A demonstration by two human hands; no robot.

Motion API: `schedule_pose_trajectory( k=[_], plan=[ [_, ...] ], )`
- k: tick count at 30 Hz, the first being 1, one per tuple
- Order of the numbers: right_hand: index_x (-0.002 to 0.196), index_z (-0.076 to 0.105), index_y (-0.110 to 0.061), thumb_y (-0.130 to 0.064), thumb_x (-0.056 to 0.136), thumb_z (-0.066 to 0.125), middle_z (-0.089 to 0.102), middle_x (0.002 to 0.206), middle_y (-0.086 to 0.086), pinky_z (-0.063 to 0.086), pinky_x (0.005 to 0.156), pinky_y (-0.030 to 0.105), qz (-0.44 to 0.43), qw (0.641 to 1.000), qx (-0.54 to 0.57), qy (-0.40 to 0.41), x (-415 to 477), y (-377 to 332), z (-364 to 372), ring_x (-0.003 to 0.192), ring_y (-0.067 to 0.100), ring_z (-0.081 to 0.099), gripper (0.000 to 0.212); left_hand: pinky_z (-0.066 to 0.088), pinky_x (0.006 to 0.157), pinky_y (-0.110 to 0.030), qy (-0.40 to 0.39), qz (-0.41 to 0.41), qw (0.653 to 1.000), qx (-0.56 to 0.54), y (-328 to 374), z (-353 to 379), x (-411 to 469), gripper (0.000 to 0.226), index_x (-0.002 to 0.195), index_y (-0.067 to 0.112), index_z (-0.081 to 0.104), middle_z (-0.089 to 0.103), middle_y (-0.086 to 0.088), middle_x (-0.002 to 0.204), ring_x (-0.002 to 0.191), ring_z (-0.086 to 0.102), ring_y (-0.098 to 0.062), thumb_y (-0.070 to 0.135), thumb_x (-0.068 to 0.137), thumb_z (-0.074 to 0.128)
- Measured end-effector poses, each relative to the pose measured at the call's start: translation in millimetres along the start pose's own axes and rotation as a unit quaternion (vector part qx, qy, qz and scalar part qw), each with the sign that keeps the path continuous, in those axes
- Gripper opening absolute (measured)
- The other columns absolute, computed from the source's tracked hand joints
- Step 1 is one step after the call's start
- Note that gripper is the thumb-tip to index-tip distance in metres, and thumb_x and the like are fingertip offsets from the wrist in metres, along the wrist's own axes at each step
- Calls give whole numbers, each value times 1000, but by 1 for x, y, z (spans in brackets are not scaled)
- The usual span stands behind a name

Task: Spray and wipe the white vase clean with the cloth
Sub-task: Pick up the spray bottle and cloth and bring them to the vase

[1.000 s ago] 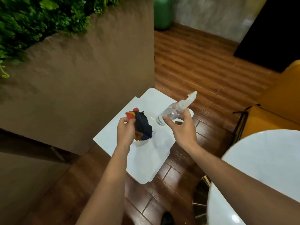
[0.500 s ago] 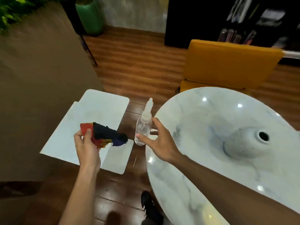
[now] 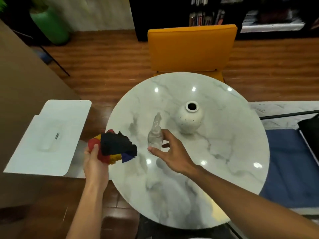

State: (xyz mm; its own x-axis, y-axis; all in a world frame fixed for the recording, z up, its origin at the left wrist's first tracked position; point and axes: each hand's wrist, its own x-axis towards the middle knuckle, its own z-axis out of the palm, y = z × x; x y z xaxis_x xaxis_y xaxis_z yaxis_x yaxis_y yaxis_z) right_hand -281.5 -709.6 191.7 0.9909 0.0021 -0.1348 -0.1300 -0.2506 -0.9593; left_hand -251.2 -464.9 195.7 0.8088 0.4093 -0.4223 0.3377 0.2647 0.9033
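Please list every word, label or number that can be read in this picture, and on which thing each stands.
No text here can be read.
On the white side table, a small dark label: too blurred to read.
On the dark shelf, book spines: too blurred.
The spray bottle, white vase and cloth show no text.

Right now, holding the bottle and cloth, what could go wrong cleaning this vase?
The vase stands loose on the glossy table; with both hands full, a wipe might tip it.
The right hand holds the bottle by fingertips; it may slip.
The left hand holds the cloth bunched, so it may wipe poorly.
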Motion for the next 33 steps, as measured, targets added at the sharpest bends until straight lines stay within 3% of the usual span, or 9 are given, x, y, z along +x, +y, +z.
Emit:
schedule_pose_trajectory(
  k=[2,5,14,19,24,27,33],
  plan=[
    [129,54,-33,-43,85,78,63,120,-22,52,95,35,4,1000,1,8,-14,18,-30,114,5,59,51,57,79,-28,-20,-11,1000,8,-23,17,-19,17,119,23,59,68,-6,120,107,67,-21,24,106,47],
    [130,53,-35,-44,85,78,62,122,-23,52,95,33,11,1000,-16,18,-25,36,-55,113,3,59,52,50,95,-39,-65,-44,996,35,-48,33,-37,31,133,17,55,67,-10,128,119,64,-27,29,104,50],
    [134,53,-30,-46,84,78,62,126,-16,53,93,26,36,998,-32,50,-37,84,-101,112,3,59,58,53,91,-38,-148,-131,968,153,-105,74,-79,22,120,18,57,69,-5,121,115,64,-25,31,104,52],
    [136,50,-30,-42,85,77,59,130,-15,49,91,21,19,998,-36,47,-34,110,-102,114,7,58,59,54,85,-37,-177,-117,959,190,-119,76,-67,20,116,19,58,71,-6,116,111,66,-25,32,103,54],
    [136,49,-34,-39,86,77,59,130,-15,50,93,24,8,999,-7,31,-28,132,-99,114,6,59,57,56,73,-33,-202,20,887,415,-136,63,-50,17,117,26,47,66,-1,109,99,66,-21,38,104,49],
    [135,51,-33,-44,83,76,62,128,-14,54,94,29,-15,1000,-8,17,-26,140,-97,112,8,62,59,50,67,-27,-188,94,837,505,-142,54,-39,21,120,28,43,66,1,106,88,65,-16,37,103,51],
    [133,53,-33,-60,74,73,65,126,-14,56,96,35,-71,997,-11,8,-21,151,-86,113,10,64,68,51,80,-33,-162,196,717,649,-153,44,-24,37,128,23,54,68,2,112,91,60,-17,46,99,52]
  ],
)
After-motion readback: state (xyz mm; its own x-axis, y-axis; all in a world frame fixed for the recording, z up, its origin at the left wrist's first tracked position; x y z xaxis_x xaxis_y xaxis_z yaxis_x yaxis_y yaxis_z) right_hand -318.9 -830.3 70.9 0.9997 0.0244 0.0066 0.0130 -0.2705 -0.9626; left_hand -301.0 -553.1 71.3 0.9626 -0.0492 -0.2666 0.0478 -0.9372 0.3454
